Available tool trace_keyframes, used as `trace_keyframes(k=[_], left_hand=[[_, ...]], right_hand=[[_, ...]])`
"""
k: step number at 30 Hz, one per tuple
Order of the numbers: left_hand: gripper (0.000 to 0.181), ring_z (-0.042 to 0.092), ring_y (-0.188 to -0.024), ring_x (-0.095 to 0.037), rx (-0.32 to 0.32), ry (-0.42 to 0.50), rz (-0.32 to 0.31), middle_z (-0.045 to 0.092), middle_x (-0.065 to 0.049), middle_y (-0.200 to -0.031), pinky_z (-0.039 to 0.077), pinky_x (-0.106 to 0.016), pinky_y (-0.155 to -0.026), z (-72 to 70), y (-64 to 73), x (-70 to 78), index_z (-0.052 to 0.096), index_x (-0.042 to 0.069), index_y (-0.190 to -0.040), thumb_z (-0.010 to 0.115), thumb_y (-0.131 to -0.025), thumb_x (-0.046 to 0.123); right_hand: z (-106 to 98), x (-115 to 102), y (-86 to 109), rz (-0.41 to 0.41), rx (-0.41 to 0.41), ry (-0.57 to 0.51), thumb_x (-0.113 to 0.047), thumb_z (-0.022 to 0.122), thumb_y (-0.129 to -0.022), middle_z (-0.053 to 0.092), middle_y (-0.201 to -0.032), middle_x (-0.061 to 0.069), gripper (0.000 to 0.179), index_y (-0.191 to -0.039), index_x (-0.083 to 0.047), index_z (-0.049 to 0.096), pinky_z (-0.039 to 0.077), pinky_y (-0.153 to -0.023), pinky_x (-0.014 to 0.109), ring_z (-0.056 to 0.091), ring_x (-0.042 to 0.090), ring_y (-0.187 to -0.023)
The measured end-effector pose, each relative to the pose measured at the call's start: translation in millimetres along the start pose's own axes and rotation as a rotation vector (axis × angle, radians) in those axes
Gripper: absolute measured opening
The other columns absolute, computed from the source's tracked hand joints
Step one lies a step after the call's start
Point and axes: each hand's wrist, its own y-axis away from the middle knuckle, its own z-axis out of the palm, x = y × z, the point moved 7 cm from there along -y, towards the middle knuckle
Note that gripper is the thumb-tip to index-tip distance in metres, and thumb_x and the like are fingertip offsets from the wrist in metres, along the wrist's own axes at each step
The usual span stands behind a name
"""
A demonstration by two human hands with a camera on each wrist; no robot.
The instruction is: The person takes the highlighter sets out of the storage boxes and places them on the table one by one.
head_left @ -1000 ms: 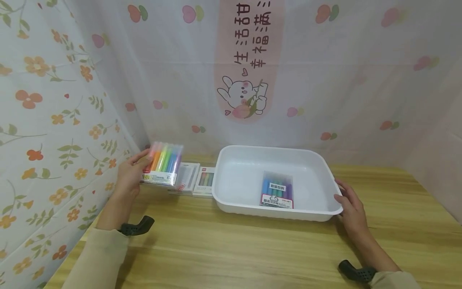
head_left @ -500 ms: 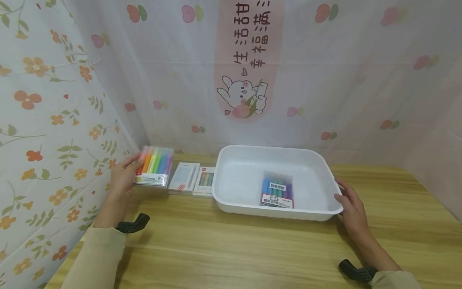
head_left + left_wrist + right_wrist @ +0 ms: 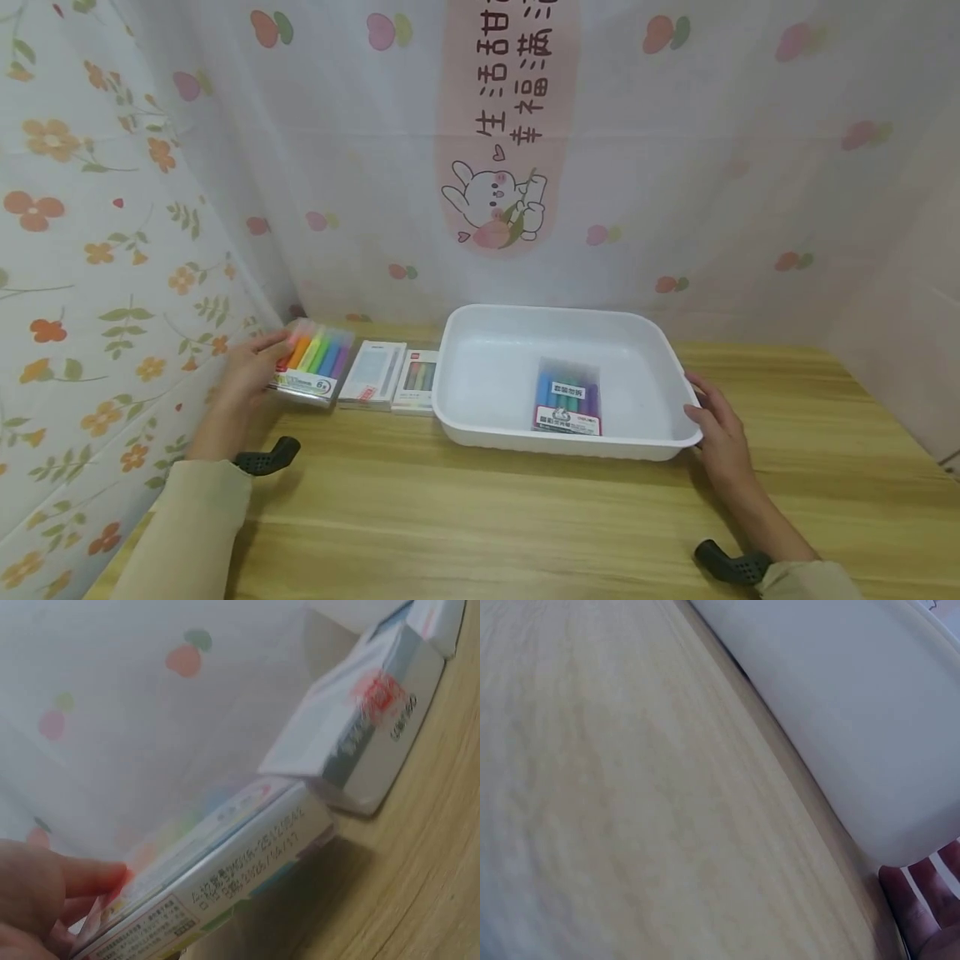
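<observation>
The rainbow marker pack [image 3: 313,362] has moved left and sunk lower.

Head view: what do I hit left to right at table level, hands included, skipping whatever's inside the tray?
Left hand → rainbow marker pack → white box with a red sticker → white box with coloured stripes → white tray → right hand.
</observation>
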Motion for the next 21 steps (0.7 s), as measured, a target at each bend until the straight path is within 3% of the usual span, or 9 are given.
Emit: trace_keyframes(k=[4,8,11,14,17,21], left_hand=[[0.058,0.062,-0.069,-0.002,-0.033,-0.049,-0.005,0.058,0.006,-0.091,0.057,-0.021,-0.064,5.3,-9.9,-3.2,0.039,0.012,-0.155,0.053,-0.104,0.033],[0.057,0.061,-0.074,-0.003,-0.026,-0.054,-0.027,0.058,-0.006,-0.112,0.056,-0.02,-0.066,9.6,-15.0,-7.4,0.041,0.013,-0.155,0.053,-0.104,0.036],[0.057,0.058,-0.092,-0.008,-0.026,-0.055,-0.054,0.05,-0.017,-0.141,0.052,-0.018,-0.073,11.1,-15.0,-12.7,0.038,0.015,-0.156,0.051,-0.105,0.036],[0.056,0.049,-0.118,-0.02,-0.022,-0.077,-0.064,0.034,-0.019,-0.161,0.043,-0.022,-0.087,12.5,-14.1,-17.2,0.037,0.016,-0.157,0.049,-0.105,0.035],[0.055,0.039,-0.132,-0.029,0.002,-0.119,-0.038,0.028,-0.018,-0.166,0.036,-0.028,-0.094,14.7,-14.1,-17.3,0.039,0.016,-0.156,0.049,-0.105,0.036],[0.054,0.037,-0.135,-0.033,0.05,-0.141,0.0,0.031,-0.021,-0.164,0.037,-0.034,-0.098,14.6,-14.8,-16.8,0.043,0.012,-0.154,0.05,-0.104,0.033]], right_hand=[[0,1,-0.7,0.012,0.006,0.015,-0.018,0.034,-0.109,0.042,-0.149,0.027,0.048,-0.157,-0.011,0.034,0.055,-0.075,0.014,0.058,-0.01,-0.103],[1,1,-1.6,0.012,0.003,0.024,-0.019,0.033,-0.109,0.039,-0.152,0.031,0.048,-0.157,-0.013,0.033,0.055,-0.075,0.013,0.056,-0.011,-0.105],[1,2,-1.0,0.019,0.002,0.019,-0.018,0.033,-0.109,0.038,-0.152,0.032,0.048,-0.157,-0.012,0.033,0.055,-0.076,0.013,0.056,-0.012,-0.105],[1,4,0.0,0.035,-0.001,0.019,-0.017,0.033,-0.109,0.037,-0.153,0.033,0.049,-0.158,-0.012,0.032,0.055,-0.076,0.013,0.055,-0.013,-0.104],[0,4,0.0,0.037,0.008,0.036,-0.019,0.033,-0.109,0.038,-0.153,0.032,0.049,-0.158,-0.013,0.033,0.054,-0.076,0.011,0.055,-0.013,-0.103],[2,2,-1.1,0.022,0.004,0.008,-0.019,0.035,-0.109,0.039,-0.15,0.03,0.048,-0.157,-0.011,0.035,0.054,-0.076,0.012,0.057,-0.01,-0.103]])
